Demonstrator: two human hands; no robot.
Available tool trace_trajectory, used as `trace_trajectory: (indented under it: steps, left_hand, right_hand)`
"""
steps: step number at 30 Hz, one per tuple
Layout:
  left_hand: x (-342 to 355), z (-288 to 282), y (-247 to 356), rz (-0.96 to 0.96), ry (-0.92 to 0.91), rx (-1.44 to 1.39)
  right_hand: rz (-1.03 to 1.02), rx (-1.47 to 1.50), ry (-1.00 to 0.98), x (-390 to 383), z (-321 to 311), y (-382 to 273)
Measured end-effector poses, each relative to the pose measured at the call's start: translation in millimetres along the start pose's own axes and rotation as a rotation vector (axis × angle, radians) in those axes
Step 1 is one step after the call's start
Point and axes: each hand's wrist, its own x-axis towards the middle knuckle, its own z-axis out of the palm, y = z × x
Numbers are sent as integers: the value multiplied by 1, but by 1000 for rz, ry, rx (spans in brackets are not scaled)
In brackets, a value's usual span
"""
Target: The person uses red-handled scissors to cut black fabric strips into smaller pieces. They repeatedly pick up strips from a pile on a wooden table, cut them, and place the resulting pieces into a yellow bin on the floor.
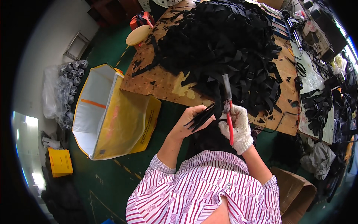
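Head view: we note the bare left hand (188, 121) clamped on a bundle of black straps (201, 117) just off the desk's (156, 80) near edge. The gloved right hand (238, 127) grips red-handled pliers (228, 108), closed around them, jaws at the strap heap (223, 44).

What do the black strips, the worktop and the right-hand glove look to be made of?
Black strips: probably woven webbing or fabric tape; matte, limp, lying in a tangled heap. Worktop: brown perforated hardboard or plywood by the look; rows of holes, chipped patches showing a paler layer. Glove on the right hand: white knitted cotton, judging by its ribbed, nubbly surface.
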Motion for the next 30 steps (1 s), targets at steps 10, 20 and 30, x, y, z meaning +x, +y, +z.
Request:
trace_trajectory:
  steps: [10, 20, 30]
  left_hand:
    - [2, 54, -56, -90, 166, -493]
    - [12, 29, -47, -7, 322, -158]
    - [16, 35, -47, -3, 368, -126]
  right_hand:
    - [159, 312, 313, 3, 13, -14]
    - [469, -72, 74, -46, -35, 5]
    - [222, -624, -9, -58, -41, -1]
